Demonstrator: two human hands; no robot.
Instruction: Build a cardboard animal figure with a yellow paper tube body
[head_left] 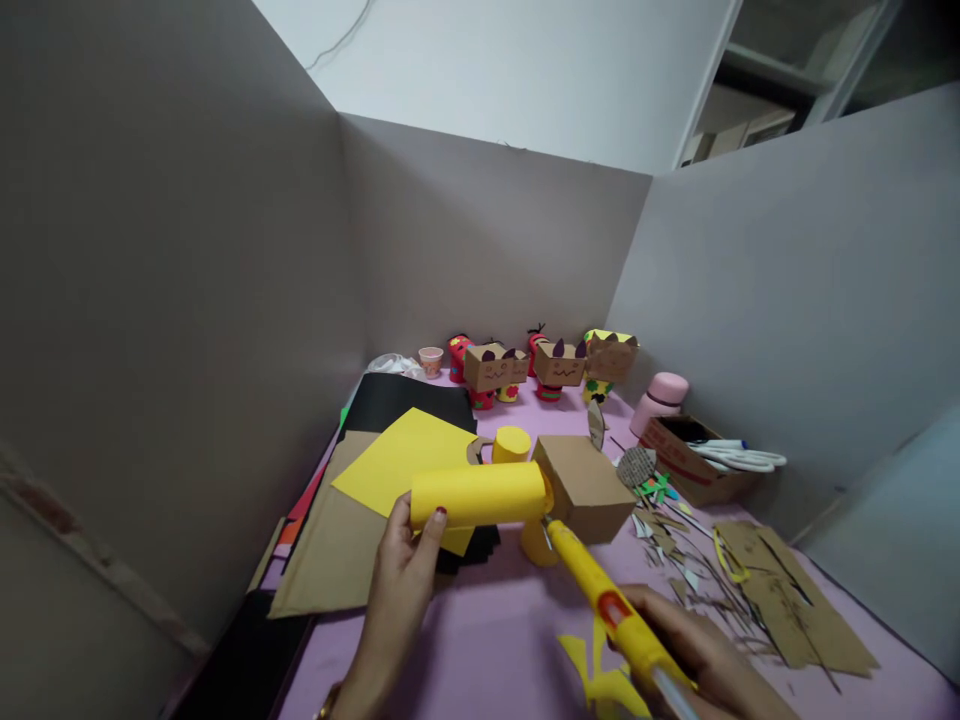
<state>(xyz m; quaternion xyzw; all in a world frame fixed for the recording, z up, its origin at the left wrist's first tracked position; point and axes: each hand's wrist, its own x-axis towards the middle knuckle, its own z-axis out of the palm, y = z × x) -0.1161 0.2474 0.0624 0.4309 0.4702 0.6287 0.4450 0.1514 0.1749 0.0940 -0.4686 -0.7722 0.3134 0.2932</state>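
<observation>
My left hand [401,585] is closed around the left end of a yellow paper tube [480,494], held lying sideways above the pink table [487,640]. In my right hand [694,650] is a yellow glue gun [600,590], gripped with its nozzle pointing up-left at the tube's right end. A small brown cardboard box [585,485] stands just behind the nozzle. Another short yellow tube [511,443] stands behind the held one, and a third yellow piece [536,545] sits under it.
Sheets of yellow [397,462], black [409,402] and brown paper lie at left. Several cardboard box figures [495,368] line the back wall beside a pink bottle [660,400]. A box with scissors [694,458] and cardboard scraps [787,600] lie at right. Grey partitions enclose the table.
</observation>
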